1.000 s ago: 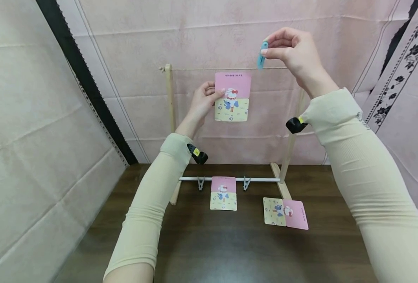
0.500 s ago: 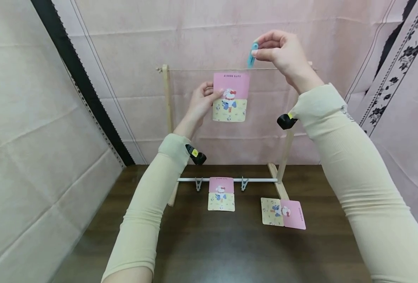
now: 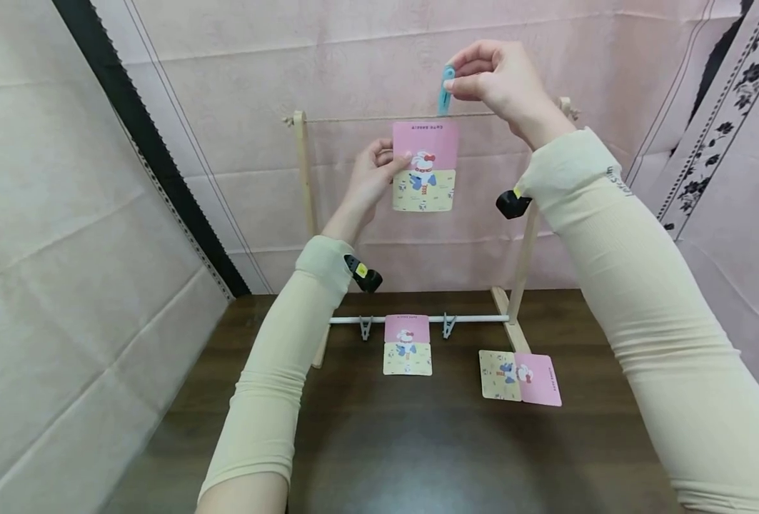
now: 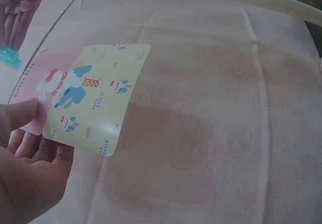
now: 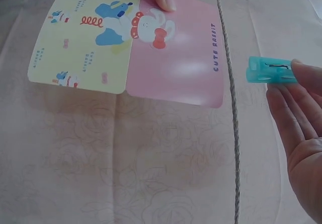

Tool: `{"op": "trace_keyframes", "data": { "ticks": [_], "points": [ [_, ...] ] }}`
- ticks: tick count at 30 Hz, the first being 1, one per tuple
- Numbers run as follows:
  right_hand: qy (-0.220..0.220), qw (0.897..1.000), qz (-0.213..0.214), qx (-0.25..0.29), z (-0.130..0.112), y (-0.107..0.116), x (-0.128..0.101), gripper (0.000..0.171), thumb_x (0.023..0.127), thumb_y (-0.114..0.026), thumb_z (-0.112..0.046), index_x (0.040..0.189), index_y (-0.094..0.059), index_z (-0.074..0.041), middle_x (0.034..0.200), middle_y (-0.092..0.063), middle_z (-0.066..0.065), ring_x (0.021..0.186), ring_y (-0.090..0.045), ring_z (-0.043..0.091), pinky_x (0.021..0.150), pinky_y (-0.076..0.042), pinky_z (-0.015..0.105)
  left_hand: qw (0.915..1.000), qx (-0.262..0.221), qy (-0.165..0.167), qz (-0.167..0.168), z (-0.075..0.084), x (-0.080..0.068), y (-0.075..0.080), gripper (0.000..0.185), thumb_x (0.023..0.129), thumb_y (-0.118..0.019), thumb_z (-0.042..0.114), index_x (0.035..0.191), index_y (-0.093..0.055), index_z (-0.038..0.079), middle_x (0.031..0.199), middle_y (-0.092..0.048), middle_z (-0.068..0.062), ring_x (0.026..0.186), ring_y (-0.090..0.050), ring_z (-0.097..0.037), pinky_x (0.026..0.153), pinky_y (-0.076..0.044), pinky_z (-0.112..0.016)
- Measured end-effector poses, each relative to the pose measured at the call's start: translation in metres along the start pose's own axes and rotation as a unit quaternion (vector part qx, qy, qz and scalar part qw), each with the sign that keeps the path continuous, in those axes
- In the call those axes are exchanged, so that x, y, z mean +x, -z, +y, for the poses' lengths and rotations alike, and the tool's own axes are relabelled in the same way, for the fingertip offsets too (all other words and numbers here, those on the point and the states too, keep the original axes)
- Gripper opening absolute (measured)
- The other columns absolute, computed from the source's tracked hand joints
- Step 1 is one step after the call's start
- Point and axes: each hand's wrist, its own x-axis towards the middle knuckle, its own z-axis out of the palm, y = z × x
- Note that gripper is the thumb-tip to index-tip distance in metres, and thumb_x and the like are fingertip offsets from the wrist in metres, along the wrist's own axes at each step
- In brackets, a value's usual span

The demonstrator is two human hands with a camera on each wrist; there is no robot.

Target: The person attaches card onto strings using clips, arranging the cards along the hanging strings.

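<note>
Left fingers pinch a flat pink-and-yellow rabbit card, partly covering it; right fingers pinch a slim turquoise plastic clip, one end hidden.

Arms outstretched, right fingers pinched, left fingers pinched lower

head: tips of left fingers hidden behind held card | left post partly behind left sleeve | lettering on sideways card unreadably small | left wrist: clip cut off by left edge | right wrist: clip's rear end hidden in right hand
</note>
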Motion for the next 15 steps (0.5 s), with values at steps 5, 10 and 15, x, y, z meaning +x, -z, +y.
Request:
{"op": "trace_keyframes", "data": {
  "ticks": [5,10,15],
  "points": [
    [0.000,1.000,-0.012,-0.007,-0.0006,-0.0024,0.0013,0.012,0.092,-0.073,-0.008,0.104,-0.070,-0.011,0.095,-0.069,-0.002,0.092,-0.064,0.012,0.095,-0.052,0.027,1.0000,-0.004,0.002,0.002,0.0021,-0.0001,-0.0020,0.028,0.099,-0.067,0.016,0.124,-0.058,0.005,0.116,-0.072,-0.010,0.102,-0.066,-0.020,0.084,-0.051,-0.028],
    [-0.002,1.000,-0.013,0.005,0.0025,-0.0042,0.0034,0.013,0.092,-0.071,-0.004,0.103,-0.069,-0.010,0.094,-0.070,-0.003,0.089,-0.065,0.012,0.094,-0.052,0.028,1.0000,-0.002,0.003,0.008,0.0024,-0.0004,-0.0016,0.032,0.098,-0.068,0.017,0.126,-0.058,0.005,0.117,-0.071,-0.011,0.101,-0.066,-0.019,0.083,-0.050,-0.027],
    [-0.010,1.000,-0.014,0.009,0.0035,-0.0075,0.0058,0.013,0.093,-0.070,-0.004,0.104,-0.068,-0.010,0.096,-0.072,-0.002,0.093,-0.067,0.015,0.096,-0.052,0.029,0.9999,-0.004,0.010,0.013,0.0025,0.0010,0.0005,0.032,0.098,-0.068,0.017,0.126,-0.058,0.005,0.118,-0.071,-0.011,0.101,-0.065,-0.018,0.083,-0.049,-0.028]
  ]
}}
